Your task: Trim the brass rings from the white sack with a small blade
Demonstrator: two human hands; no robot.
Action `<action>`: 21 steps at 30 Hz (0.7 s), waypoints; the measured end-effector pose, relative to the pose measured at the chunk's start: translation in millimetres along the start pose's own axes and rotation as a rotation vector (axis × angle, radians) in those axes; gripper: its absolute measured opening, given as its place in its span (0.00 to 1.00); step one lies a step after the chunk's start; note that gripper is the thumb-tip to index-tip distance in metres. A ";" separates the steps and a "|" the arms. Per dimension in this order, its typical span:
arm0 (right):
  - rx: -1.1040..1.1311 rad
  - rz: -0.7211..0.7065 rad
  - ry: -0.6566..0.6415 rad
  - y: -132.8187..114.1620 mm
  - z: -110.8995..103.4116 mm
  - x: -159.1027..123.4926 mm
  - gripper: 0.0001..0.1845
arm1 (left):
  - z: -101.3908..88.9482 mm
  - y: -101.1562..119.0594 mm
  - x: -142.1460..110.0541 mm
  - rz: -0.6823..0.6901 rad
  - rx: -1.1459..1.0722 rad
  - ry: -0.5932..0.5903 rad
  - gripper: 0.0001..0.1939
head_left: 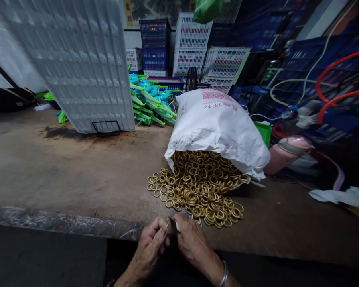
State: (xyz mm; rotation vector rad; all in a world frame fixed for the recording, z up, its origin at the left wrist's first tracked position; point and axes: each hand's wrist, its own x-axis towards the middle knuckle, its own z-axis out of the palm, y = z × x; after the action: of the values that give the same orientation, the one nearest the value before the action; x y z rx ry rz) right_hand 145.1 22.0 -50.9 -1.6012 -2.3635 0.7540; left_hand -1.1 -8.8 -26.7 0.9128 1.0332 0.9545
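Observation:
At the table's front edge, my left hand (152, 242) pinches a gold-coloured ring (168, 223) between thumb and fingers. Close beside it, my right hand (192, 238) is closed around a small knife (172, 224), its dark blade against or very near the ring; whether they touch I cannot tell. Most of the knife's handle is hidden in the fist. Just beyond both hands lies a heap of gold-coloured rings (197, 197), spilling from the open mouth of a white woven sack (218, 123) that rests on its side.
A stack of translucent ribbed trays (101, 79) stands upright at the left of the table (77, 171). Bright green and blue plastic parts (151, 99) are piled behind. Stacked crates (191, 32) fill the back. To the right are a pink bottle (287, 153) and an orange hose (326, 107).

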 end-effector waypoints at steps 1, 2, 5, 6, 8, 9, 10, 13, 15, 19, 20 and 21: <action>-0.023 0.017 0.017 0.2 1.5 1.0 0.16 | 0.5 2.1 -2.9 0.005 -0.025 -0.019 0.19; -0.036 0.026 0.032 -0.3 2.6 2.1 0.15 | 0.7 4.1 -5.3 0.004 -0.061 -0.041 0.19; -0.029 0.012 0.107 -5.6 1.8 7.4 0.17 | -1.2 7.3 -7.4 -0.046 -0.225 -0.084 0.18; -0.029 0.014 0.143 -8.3 0.1 10.1 0.18 | -2.8 7.3 -6.5 -0.075 -0.270 -0.079 0.18; -0.050 0.031 0.189 -14.3 -4.6 16.8 0.21 | -6.2 6.5 -3.6 -0.117 -0.305 -0.050 0.18; -0.077 0.045 0.198 -17.3 -7.1 20.5 0.22 | -7.7 6.0 -2.0 -0.122 -0.302 -0.031 0.18; -0.114 0.061 0.194 -20.2 -9.4 24.0 0.23 | -8.7 5.7 -0.8 -0.126 -0.299 -0.013 0.18; -0.232 0.109 0.154 -26.3 -12.3 31.5 0.22 | -9.9 6.9 0.5 -0.122 -0.375 0.050 0.14; -0.273 0.132 0.133 -27.4 -10.3 33.1 0.20 | -11.1 8.3 0.0 -0.153 -0.459 0.078 0.11; -0.288 0.095 0.165 -21.8 -2.3 32.3 0.23 | -18.5 7.0 1.6 -0.237 -0.612 0.080 0.13; -0.277 0.082 0.179 -19.7 -1.0 32.3 0.24 | -20.5 5.9 2.8 -0.245 -0.649 0.092 0.12; -0.258 0.078 0.191 -17.6 -0.5 32.4 0.23 | -22.0 4.9 4.3 -0.251 -0.678 0.111 0.13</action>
State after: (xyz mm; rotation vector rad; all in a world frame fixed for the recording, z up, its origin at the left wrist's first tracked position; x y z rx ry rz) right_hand 118.0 46.5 -45.6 -1.7831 -2.3457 0.2998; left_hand -22.1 0.1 -28.9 0.1671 0.8054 1.0503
